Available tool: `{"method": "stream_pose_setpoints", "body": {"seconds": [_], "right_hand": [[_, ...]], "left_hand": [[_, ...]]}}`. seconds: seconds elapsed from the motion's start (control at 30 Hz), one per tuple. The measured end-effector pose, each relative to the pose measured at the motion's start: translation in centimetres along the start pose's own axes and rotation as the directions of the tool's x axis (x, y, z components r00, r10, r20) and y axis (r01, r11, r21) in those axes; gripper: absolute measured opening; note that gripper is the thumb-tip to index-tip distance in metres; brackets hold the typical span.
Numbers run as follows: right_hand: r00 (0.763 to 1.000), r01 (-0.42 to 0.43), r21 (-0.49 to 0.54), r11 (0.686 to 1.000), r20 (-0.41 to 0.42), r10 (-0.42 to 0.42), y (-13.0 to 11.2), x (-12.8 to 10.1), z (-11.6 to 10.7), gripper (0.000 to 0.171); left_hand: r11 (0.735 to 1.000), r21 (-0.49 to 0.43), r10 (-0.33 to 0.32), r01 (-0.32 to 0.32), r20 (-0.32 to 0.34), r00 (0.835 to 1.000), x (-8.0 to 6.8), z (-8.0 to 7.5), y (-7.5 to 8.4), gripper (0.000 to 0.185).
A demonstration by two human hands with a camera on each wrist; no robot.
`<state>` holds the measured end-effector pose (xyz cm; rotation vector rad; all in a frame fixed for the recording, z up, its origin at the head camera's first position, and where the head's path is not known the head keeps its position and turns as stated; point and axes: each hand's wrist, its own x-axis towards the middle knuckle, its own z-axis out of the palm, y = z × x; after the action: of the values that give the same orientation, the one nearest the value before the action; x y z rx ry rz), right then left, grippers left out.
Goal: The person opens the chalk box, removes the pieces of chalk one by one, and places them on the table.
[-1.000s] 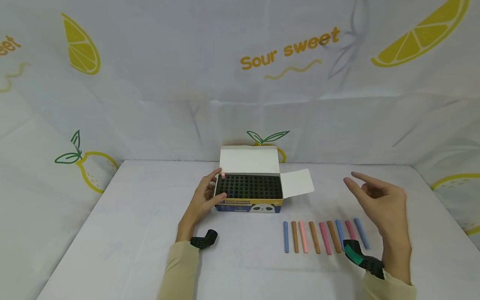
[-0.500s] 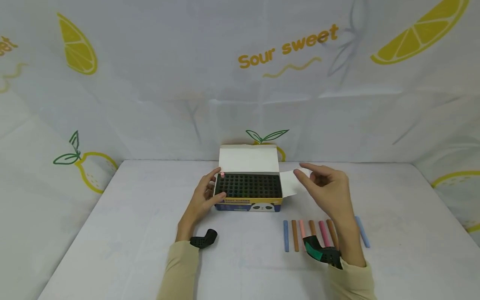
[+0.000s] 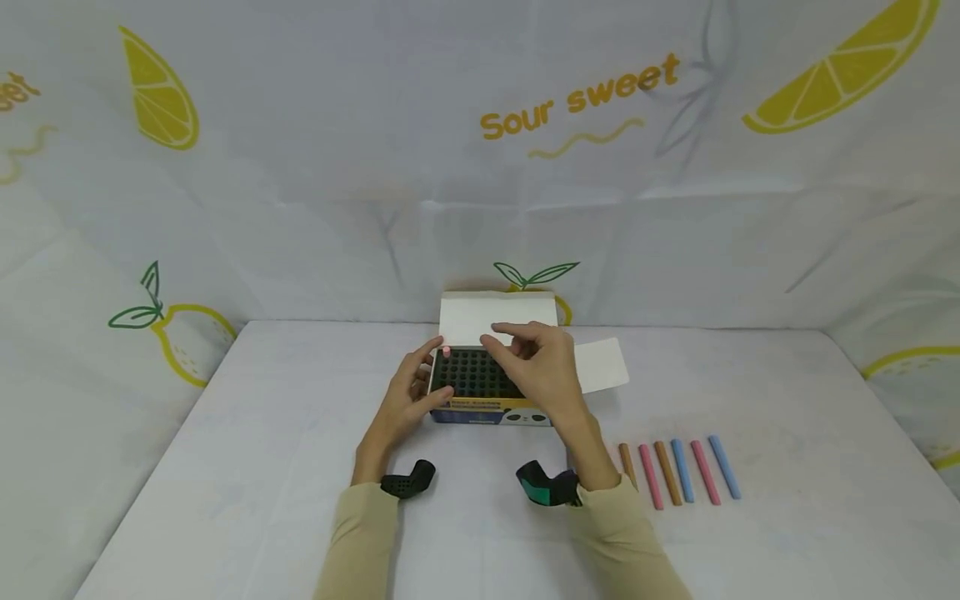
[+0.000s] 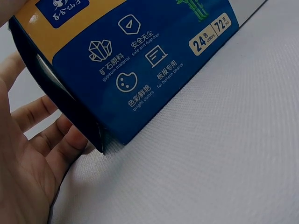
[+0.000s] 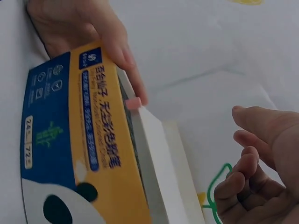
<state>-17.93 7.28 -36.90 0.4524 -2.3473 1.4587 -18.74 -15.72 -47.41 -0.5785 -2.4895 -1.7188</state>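
An upright chalk box (image 3: 472, 417), blue and yellow with a panda on its front, stands with its lid (image 3: 480, 317) raised. Inside is a dark insert (image 3: 472, 373) full of round holes. One pink chalk stick (image 3: 446, 351) pokes up from its back left corner. My left hand (image 3: 405, 392) grips the box's left end, thumb at the front edge and fingers at the far side. Above the right part of the box is my right hand (image 3: 543, 362), thumb and forefinger apart, other fingers loosely bent, nothing visible in it; it covers some holes.
Several chalk sticks, among them a magenta one (image 3: 651, 477) and a blue one (image 3: 724, 467), lie in a row on the white tablecloth (image 3: 480, 533) at front right. My right forearm hides the row's left end. A white side flap (image 3: 602, 367) sticks out to the right of the box.
My right hand has swept left from beyond the chalk row to over the box, with nothing seen in it. My left hand and the box have stayed in place.
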Motion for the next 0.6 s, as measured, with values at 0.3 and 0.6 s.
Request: {"method": "stream_pose_setpoints", "body": {"seconds": [0.3, 0.6], "right_hand": [[0.995, -0.039, -0.014, 0.999, 0.097, 0.04, 0.2, 0.7, 4.5, 0.021], [0.985, -0.108, -0.048, 0.993, 0.133, 0.114, 1.2, 0.9, 6.7, 0.018]], "left_hand": [[1.0, -0.008, 0.004, -0.004, -0.006, 1.0, -0.1, 0.0, -0.3, 0.073], [1.0, -0.023, 0.017, -0.016, 0.008, 1.0, 0.0, 0.0, -0.5, 0.074]]}}
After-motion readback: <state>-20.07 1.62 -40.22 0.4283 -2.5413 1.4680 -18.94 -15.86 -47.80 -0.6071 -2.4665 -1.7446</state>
